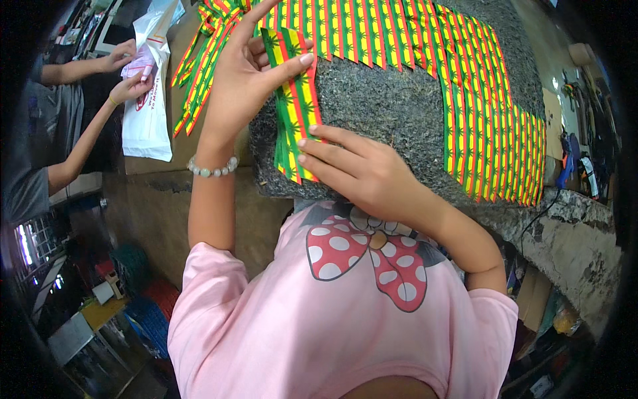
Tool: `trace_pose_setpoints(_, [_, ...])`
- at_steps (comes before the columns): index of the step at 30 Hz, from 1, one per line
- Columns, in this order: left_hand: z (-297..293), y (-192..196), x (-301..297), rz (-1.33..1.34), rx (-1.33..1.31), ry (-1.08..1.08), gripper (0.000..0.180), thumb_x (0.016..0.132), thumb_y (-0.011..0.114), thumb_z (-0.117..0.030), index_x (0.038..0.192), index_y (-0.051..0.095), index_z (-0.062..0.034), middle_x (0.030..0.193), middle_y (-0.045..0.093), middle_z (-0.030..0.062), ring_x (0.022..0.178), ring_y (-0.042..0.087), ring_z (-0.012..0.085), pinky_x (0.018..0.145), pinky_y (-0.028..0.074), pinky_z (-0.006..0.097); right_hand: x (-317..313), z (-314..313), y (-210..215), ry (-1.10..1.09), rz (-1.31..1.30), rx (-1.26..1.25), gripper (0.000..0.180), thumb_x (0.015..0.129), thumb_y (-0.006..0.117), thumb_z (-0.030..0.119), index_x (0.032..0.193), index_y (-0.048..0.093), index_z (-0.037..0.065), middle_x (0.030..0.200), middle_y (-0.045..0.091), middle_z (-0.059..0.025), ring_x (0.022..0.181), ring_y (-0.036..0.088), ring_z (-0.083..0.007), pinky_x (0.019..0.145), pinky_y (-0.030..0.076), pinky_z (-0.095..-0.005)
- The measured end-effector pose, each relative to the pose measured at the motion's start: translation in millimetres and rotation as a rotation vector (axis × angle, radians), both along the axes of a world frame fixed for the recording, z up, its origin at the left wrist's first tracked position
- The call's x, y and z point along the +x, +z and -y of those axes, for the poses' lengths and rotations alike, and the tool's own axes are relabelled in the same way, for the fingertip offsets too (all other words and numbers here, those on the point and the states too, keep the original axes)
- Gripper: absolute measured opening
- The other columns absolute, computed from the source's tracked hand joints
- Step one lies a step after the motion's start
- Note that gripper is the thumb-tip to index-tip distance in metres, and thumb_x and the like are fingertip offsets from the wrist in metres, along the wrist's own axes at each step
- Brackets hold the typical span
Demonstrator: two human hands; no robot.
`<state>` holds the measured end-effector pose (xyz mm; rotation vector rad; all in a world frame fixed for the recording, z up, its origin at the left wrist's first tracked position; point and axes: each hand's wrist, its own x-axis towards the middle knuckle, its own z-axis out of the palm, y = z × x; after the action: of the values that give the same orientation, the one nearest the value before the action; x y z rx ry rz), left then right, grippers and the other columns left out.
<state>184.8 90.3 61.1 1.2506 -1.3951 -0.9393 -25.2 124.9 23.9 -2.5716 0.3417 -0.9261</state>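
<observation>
My left hand (242, 83) pinches the upper part of a small stack of ribbon strips (290, 110), striped green, yellow and red with dark leaf shapes. Its thumb lies across the front, with other fingers behind; one finger points up and away. Lower down, the fingertips of my right hand (369, 166) hold the right edge of the same strips; its thumb is hidden. The strips hang down over the near left part of a dark grey, rough-surfaced block (379, 106). Many matching ribbon strips (492, 133) with pointed ends lie in rows along its far and right sides.
A bunch of loose matching ribbons (199, 86) hangs left of the block. At far left, another person's hands (129, 83) handle something pinkish over a white plastic bag (149, 126). Tools and clutter (585, 159) line the right side, beside a worn ledge (571, 233).
</observation>
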Motion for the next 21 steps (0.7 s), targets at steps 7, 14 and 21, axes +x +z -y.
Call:
trace_pose_setpoints(7, [11.0,-42.9,26.6,0.596,-0.166,0.017,0.074,0.071,0.083,-0.019,0.138,0.052,-0.0190,0.114,0.064,0.0093,0.104,0.058,0.0196,0.088,0.047,0.033,29.1,-11.4,-24.8,-0.064,-0.043,0.031,0.035,0.081,0.063,0.023,0.109,0.065,0.003,0.116,0.062,-0.0106,0.111,0.058,-0.0285,0.094,0.050,-0.0407])
trace_pose_setpoints(14, [-7.4,-11.2,9.8,0.777,-0.313,0.209,0.049,0.078,0.076,-0.016,0.124,0.062,-0.0106,0.137,0.048,0.0147,0.129,0.043,0.0288,0.107,0.034,0.042,-16.7,-14.2,-22.5,-0.122,0.008,0.206,0.035,0.082,0.070,0.031,0.105,0.066,0.005,0.113,0.062,-0.0101,0.109,0.057,-0.0288,0.091,0.047,-0.0421])
trace_pose_setpoints(21, [-40.2,-12.6,-98.8,0.451,-0.210,-0.300,0.025,0.077,0.073,-0.004,0.102,0.070,-0.0062,0.105,0.064,0.0091,0.100,0.061,0.0261,0.087,0.049,0.037,-159.8,0.1,9.2,-0.595,-0.097,0.334,0.018,0.076,0.073,0.003,0.094,0.071,0.003,0.095,0.067,-0.0096,0.087,0.064,-0.0256,0.077,0.051,-0.0343])
